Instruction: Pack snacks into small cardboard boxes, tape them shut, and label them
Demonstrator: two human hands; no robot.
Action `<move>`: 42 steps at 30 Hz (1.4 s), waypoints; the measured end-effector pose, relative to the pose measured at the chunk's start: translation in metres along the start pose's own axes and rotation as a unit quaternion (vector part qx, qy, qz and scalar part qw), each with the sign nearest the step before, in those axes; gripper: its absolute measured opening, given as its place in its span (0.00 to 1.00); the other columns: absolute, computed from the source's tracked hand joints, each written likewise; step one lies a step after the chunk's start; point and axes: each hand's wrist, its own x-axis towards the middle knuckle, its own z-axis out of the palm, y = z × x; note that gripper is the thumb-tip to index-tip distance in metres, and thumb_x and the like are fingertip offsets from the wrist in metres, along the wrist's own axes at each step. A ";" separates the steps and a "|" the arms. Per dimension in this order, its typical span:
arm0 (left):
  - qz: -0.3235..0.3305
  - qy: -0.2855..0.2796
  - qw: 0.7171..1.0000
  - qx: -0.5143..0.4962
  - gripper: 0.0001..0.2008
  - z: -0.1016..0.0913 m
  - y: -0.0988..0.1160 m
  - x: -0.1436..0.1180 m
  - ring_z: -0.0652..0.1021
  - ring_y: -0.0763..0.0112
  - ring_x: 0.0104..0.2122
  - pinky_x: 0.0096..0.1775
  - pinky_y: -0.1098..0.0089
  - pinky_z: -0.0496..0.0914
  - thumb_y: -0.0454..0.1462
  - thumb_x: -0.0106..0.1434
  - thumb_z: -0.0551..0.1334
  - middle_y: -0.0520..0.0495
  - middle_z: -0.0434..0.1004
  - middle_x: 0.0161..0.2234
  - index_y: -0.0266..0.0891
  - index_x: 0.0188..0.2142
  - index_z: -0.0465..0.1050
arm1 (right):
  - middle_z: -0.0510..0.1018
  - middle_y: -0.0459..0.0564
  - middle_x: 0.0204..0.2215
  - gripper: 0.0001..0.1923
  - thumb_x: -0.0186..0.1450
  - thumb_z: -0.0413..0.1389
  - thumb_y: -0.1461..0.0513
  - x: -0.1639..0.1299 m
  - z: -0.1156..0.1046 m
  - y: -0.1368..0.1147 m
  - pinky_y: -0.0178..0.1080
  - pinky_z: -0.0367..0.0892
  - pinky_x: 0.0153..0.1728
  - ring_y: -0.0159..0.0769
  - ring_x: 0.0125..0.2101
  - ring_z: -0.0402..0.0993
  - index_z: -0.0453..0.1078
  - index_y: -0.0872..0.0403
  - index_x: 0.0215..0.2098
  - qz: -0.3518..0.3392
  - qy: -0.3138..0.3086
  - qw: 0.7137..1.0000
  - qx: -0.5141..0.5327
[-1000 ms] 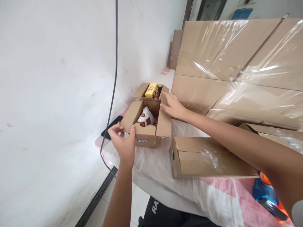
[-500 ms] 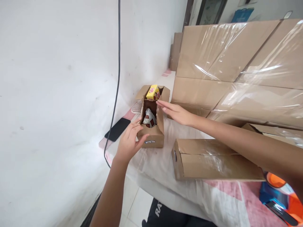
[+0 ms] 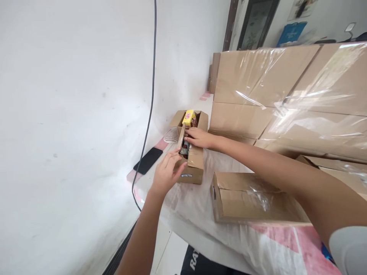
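"Where does the small cardboard box point(image 3: 195, 177) sit?"

"On the cloth point(image 3: 197, 202), just before another box point(image 3: 203, 120); the left hand point(image 3: 166, 173), thumb spread from fingers, touches its raised flap point(image 3: 181, 139), while the right hand point(image 3: 200, 138), fingers outstretched, reaches over the lowered flap point(image 3: 196, 157)"

Phone point(image 3: 148, 161) left of front carton point(image 3: 195, 165); rear carton point(image 3: 203, 120) behind, packet point(image 3: 189, 117) inside; third carton point(image 3: 252, 202) to right.
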 end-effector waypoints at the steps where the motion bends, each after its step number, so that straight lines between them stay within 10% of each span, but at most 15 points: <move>1: 0.006 -0.004 1.000 0.004 0.10 0.002 0.001 0.000 0.78 0.60 0.57 0.50 0.63 0.77 0.33 0.69 0.64 0.41 0.79 0.45 0.41 0.48 0.68 | 0.76 0.62 0.54 0.22 0.72 0.51 0.51 -0.004 0.002 0.004 0.58 0.59 0.65 0.53 0.59 0.70 0.72 0.56 0.56 -0.001 0.018 1.000 0.008; 6: 0.029 -0.042 0.999 0.003 0.07 0.008 0.006 -0.002 0.81 0.62 0.53 0.45 0.67 0.78 0.34 0.70 0.62 0.43 0.83 0.44 0.42 0.47 0.71 | 0.51 0.65 0.71 0.39 0.70 0.50 0.58 -0.028 0.005 0.023 0.56 0.45 0.73 0.49 0.73 0.46 0.43 0.57 0.75 0.057 0.100 0.992 0.042; 10: -0.089 0.000 0.989 -0.118 0.07 0.014 0.017 0.002 0.84 0.65 0.47 0.43 0.67 0.79 0.35 0.72 0.59 0.43 0.84 0.46 0.43 0.47 0.75 | 0.55 0.66 0.69 0.40 0.66 0.54 0.61 -0.031 0.009 0.026 0.56 0.48 0.72 0.53 0.71 0.52 0.49 0.59 0.74 0.094 0.072 0.991 0.057; 20: -0.431 0.011 0.830 -0.353 0.16 0.021 0.012 0.042 0.86 0.62 0.40 0.47 0.61 0.79 0.40 0.58 0.70 0.41 0.85 0.47 0.41 0.46 0.76 | 0.77 0.57 0.51 0.21 0.65 0.46 0.66 -0.037 0.012 -0.006 0.52 0.67 0.59 0.45 0.53 0.74 0.72 0.54 0.53 0.025 0.194 0.973 0.120; 28: -0.478 0.000 0.807 -0.348 0.20 0.024 -0.001 0.056 0.85 0.59 0.39 0.35 0.67 0.77 0.43 0.53 0.72 0.41 0.87 0.38 0.38 0.43 0.78 | 0.73 0.51 0.41 0.09 0.65 0.61 0.55 -0.053 0.016 -0.045 0.50 0.64 0.58 0.44 0.49 0.72 0.77 0.52 0.37 0.043 0.148 0.974 0.168; 42: -0.469 0.053 0.832 -0.292 0.19 0.032 0.006 0.056 0.84 0.56 0.48 0.52 0.56 0.76 0.48 0.59 0.68 0.39 0.86 0.44 0.39 0.46 0.80 | 0.76 0.49 0.41 0.07 0.60 0.62 0.59 -0.050 0.023 -0.047 0.46 0.67 0.57 0.41 0.46 0.75 0.76 0.53 0.27 0.126 0.137 0.933 0.309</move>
